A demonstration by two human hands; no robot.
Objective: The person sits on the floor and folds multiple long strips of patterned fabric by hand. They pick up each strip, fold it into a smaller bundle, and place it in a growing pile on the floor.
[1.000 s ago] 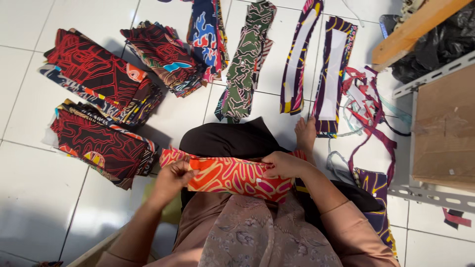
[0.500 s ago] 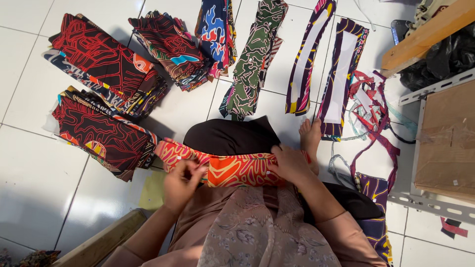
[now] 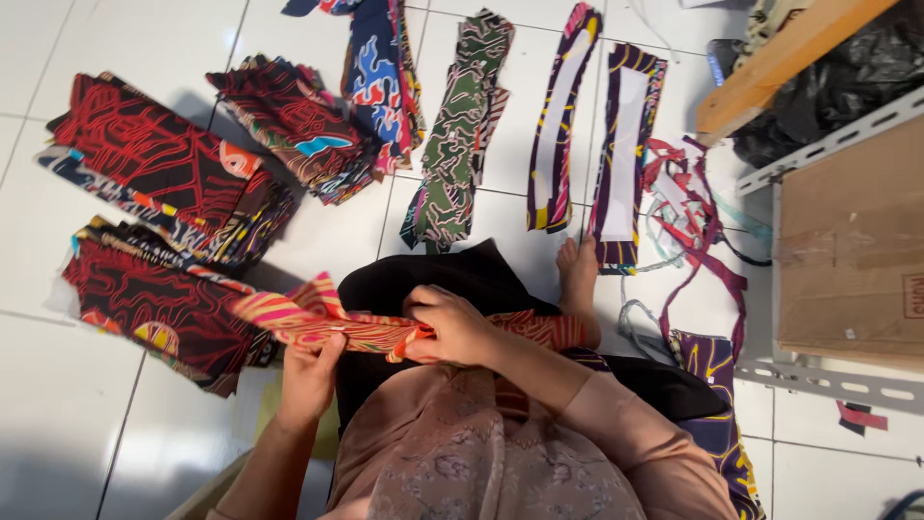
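White floor tiles (image 3: 58,424); left hand (image 3: 310,377) and right hand (image 3: 450,325) pinch patterned fabric strip (image 3: 289,313).

Bare tile (image 3: 58,424) lies free at lower left; fabric stacks (image 3: 164,173) and cardboard box (image 3: 847,241) block the sides

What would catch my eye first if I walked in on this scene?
Probably the bright red and orange cloth strip, gripped by the left hand and the right hand above the lap. Next, the stacks of patterned cloth fanned over the white tile floor at upper left.
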